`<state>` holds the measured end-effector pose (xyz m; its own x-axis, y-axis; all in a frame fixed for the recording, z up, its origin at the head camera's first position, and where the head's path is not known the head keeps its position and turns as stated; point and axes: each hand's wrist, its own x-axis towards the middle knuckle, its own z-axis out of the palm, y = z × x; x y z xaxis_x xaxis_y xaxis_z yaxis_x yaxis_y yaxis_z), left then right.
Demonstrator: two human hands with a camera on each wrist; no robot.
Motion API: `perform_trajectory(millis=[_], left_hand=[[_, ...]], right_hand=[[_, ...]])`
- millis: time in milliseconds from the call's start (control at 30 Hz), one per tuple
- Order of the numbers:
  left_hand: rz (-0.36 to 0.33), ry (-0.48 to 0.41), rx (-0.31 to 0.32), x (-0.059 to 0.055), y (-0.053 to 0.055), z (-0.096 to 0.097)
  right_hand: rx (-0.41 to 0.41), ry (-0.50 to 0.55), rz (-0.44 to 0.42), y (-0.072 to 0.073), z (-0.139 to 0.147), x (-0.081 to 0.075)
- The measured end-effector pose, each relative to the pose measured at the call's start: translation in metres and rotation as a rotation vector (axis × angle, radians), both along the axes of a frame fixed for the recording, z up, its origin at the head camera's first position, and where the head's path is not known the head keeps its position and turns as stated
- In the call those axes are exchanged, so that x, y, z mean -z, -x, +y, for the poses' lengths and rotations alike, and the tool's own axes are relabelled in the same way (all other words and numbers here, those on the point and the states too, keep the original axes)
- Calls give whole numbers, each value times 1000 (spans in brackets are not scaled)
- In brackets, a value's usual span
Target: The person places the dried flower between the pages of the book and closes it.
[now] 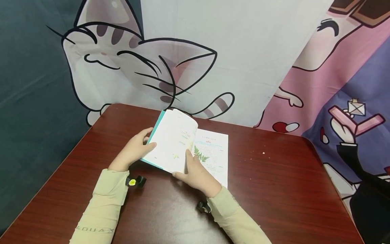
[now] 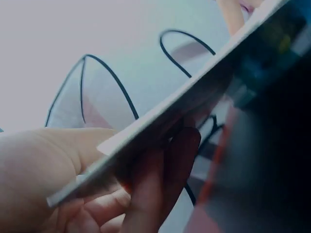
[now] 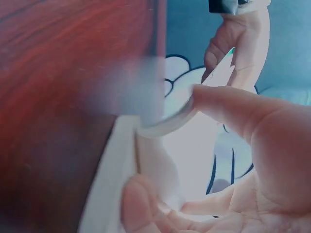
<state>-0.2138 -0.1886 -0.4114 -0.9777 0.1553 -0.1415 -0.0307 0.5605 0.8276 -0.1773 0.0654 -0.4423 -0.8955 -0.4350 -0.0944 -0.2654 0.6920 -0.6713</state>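
Note:
An open book (image 1: pixel 173 139) with a teal cover edge is tilted up on its left side; its right page (image 1: pixel 214 145), printed with a green fern, lies low over the table. My left hand (image 1: pixel 132 149) grips the book's left edge. Its thumb lies on the page and, in the left wrist view, its fingers (image 2: pixel 150 189) curl beneath the cover. Near the gutter, my right hand (image 1: pixel 199 176) holds the raised pages at their lower edge. The right wrist view has its thumb (image 3: pixel 218 99) at the curved page edge and the other fingers by the gutter.
The book is over a reddish-brown wooden table (image 1: pixel 274 189) with small pale crumbs (image 1: pixel 263 153) to its right. A cartoon-cat curtain (image 1: pixel 243 51) hangs behind the table's far edge. Black wrist cameras (image 1: pixel 138 182) sit at both sleeves. Someone's dark-clothed part (image 1: pixel 370 206) appears at the far right.

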Motion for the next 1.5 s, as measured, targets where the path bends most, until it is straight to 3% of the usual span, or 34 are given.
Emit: perform_trajectory(millis=[233, 467, 633, 800, 1033, 1233, 1500], left_hand=[[83, -134, 77, -12, -7, 11], [114, -291, 143, -13, -10, 26], [173, -272, 185, -4, -9, 43], [169, -270, 277, 9, -9, 59], [203, -123, 388, 19, -15, 77], [233, -9, 414, 24, -22, 89], [158, 78, 456, 31, -29, 104]], right_hand=[[66, 78, 12, 3, 7, -11], [132, 248, -3, 8, 9, -12], [174, 407, -37, 12, 18, -18], [178, 537, -78, 17, 28, -24], [221, 695, -155, 23, 40, -39], [281, 632, -156, 29, 60, -54], [333, 469, -130, 32, 92, -68]])
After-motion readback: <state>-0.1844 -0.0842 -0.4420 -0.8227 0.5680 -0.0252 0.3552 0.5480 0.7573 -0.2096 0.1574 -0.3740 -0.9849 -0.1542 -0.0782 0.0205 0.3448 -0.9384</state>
